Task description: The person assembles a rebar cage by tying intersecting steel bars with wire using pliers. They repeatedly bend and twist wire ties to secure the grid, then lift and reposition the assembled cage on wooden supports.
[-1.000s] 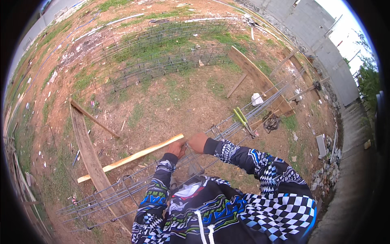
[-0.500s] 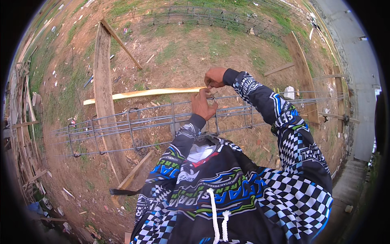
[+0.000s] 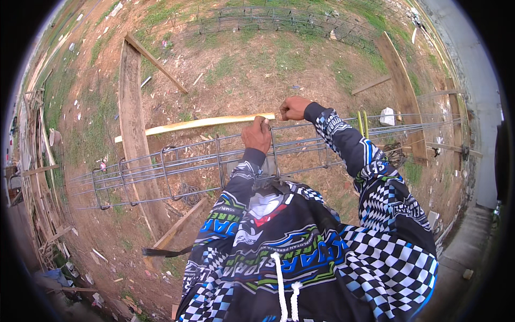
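A pale strip of wood (image 3: pixel 198 125) lies along the far side of a long steel rebar cage (image 3: pixel 188 161). My left hand (image 3: pixel 256 135) is closed at the strip's right end, its fingertips and thumb pressed together on it. Just to the right, my right hand (image 3: pixel 294 108) hangs above the cage's far bars with its fingers curled in. Whatever those fingers pinch is too small or hidden to make out. Square stirrups ring the long bars, one of them right beside my left hand. Two yellow-green handles (image 3: pixel 363 124) stick up by my right forearm.
Wide planks, one at left (image 3: pixel 131 102) and one at right (image 3: pixel 399 88), run beneath or beside the cage. More rebar cages (image 3: pixel 268 21) lie on the far grass. Stacked timber (image 3: pixel 40 177) is at far left, a concrete strip (image 3: pixel 480 134) at right, and a white lump (image 3: pixel 387 116) near the bars.
My hands have moved apart: the left has drawn back leftward, the right slightly rightward and lower. The view has shifted a little, and the yellow-green handles show more.
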The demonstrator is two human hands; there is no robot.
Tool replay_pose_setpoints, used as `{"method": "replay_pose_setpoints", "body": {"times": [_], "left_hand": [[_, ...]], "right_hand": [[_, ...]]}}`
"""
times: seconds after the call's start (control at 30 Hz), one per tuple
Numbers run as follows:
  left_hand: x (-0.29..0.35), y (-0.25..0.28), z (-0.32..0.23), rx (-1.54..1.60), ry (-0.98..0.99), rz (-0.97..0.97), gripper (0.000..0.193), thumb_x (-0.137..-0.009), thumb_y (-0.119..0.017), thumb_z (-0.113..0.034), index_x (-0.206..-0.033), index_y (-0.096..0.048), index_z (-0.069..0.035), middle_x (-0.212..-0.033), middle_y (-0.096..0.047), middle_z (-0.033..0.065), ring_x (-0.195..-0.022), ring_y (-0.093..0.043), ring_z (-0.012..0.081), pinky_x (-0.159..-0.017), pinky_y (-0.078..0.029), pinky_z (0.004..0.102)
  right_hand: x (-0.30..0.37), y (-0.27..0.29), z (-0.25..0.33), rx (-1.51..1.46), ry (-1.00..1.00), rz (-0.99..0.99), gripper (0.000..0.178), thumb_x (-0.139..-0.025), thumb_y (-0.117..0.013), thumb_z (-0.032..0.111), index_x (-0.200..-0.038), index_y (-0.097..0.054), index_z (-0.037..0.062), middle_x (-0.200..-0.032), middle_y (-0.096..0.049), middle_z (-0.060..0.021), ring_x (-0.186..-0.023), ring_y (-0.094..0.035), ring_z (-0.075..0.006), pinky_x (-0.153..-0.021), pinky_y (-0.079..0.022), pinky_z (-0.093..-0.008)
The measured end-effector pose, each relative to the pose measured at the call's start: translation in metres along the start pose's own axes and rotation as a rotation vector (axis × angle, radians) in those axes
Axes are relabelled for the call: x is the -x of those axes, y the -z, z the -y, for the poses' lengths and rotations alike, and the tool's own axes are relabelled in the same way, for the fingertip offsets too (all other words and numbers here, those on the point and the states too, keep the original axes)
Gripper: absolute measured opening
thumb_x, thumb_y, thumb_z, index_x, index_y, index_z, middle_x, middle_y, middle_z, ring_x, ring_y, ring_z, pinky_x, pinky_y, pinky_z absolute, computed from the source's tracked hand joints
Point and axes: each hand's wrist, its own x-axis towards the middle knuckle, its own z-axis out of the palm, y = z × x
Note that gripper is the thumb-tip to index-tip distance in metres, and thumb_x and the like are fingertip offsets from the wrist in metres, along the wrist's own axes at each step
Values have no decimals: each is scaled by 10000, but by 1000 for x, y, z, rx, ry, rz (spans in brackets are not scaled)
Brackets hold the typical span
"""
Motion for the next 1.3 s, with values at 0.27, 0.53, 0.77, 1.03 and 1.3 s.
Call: {"method": "replay_pose_setpoints", "body": {"times": [0.27,0.53,0.77,1.03,1.3], "left_hand": [[-12,-3,29,261,210,288,237,-885,-650,-247,-1037,-652,-65,-817,-697,80,-729,-658,219,-698,-516,343],[-13,20,6,197,-72,379,342,-826,-754,-297,-1051,-689,-47,-878,-722,107,-796,-685,206,-774,-529,320],[-44,5,18,388,75,530,368,-910,-661,-346,-999,-710,8,-891,-733,95,-848,-677,171,-802,-514,317],[-58,18,42,484,147,820,406,-950,-605,-327,-1217,-649,-24,-1082,-697,115,-1036,-631,168,-884,-497,322],[-56,23,47,187,-127,877,576,-752,-780,-166,-1269,-591,3,-1147,-677,175,-1105,-637,271,-924,-515,382]], "right_hand": [[80,-78,49,-431,-148,-774,325,-833,-648,338,-898,-650,20,-889,-646,-235,-883,-626,-399,-786,-492,-469],[180,-113,-144,16,-1075,-1051,585,-856,-668,449,-1289,-490,99,-1257,-513,-209,-1194,-480,-390,-920,-406,-556],[194,-119,-203,-208,-944,-1449,308,-931,-638,295,-1060,-544,31,-910,-645,-142,-803,-640,-299,-728,-493,-471],[99,-68,-57,-2244,270,-1117,326,-924,-665,352,-1090,-618,76,-1062,-654,-75,-993,-621,-181,-806,-509,-333],[-1,-70,12,-1893,141,-1089,360,-901,-580,58,-1257,-626,88,-1139,-615,-43,-1034,-606,-183,-775,-543,-412]]}}
